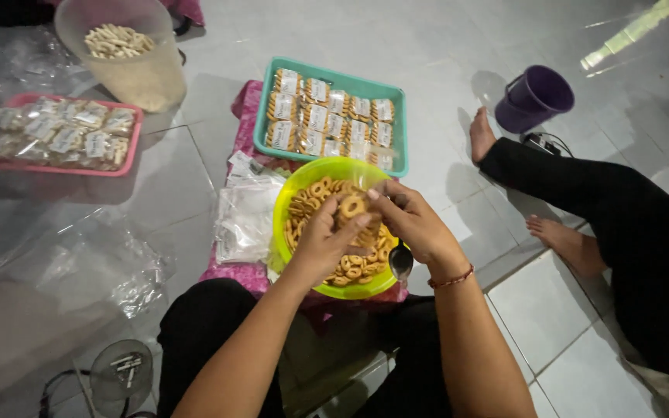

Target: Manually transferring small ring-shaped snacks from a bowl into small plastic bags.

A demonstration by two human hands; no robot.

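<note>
Clearly everything sits around the lime-green bowl (296, 203) of ring-shaped biscuits (309, 200). Far to its upper left lies a pink tray (135, 147) of packed bags, with a clear tub (137, 77) of pale biscuits just behind that. Touching the bowl's left rim are empty clear bags (245, 217). Over the bowl, the left hand (320, 244) pinches a ring biscuit (352, 207) between thumb and fingers, and the right hand (412, 223) meets it with fingertips curled; whether that hand grips anything, I cannot tell. Behind the bowl stands a teal tray (400, 131) of filled packets. Well off to the upper right is a purple bucket (534, 97), beside another person's bare feet (480, 133).
</note>
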